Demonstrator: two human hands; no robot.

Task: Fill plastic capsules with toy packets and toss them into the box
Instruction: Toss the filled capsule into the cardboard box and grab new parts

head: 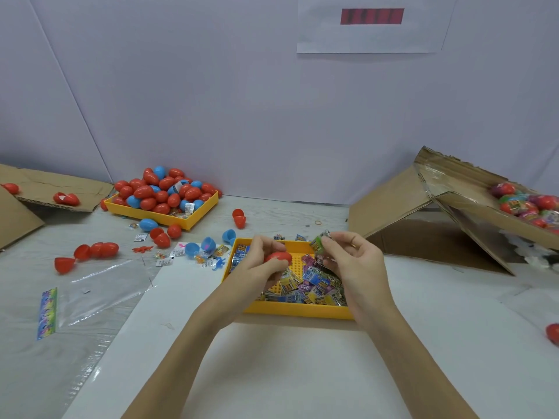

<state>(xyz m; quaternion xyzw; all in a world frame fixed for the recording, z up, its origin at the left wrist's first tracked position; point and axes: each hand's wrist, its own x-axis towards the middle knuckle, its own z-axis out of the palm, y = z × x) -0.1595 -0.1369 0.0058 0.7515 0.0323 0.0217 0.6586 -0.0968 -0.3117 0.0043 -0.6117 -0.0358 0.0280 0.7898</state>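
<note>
Over the near yellow tray (298, 308) of toy packets (305, 287), the left hand (262, 261) is gripping a red capsule half (279, 257) in curled fingers. Just right of it, the right hand (352, 261) is pinching a green packet (321, 244). Far right of the tray, the tilted cardboard box (472, 204) is holding filled capsules (526, 204). Far left, a second yellow tray (193, 214) is sitting heaped with empty capsules (165, 189).

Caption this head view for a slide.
Left hand holds red capsule; right hand pinches toy packet.
</note>
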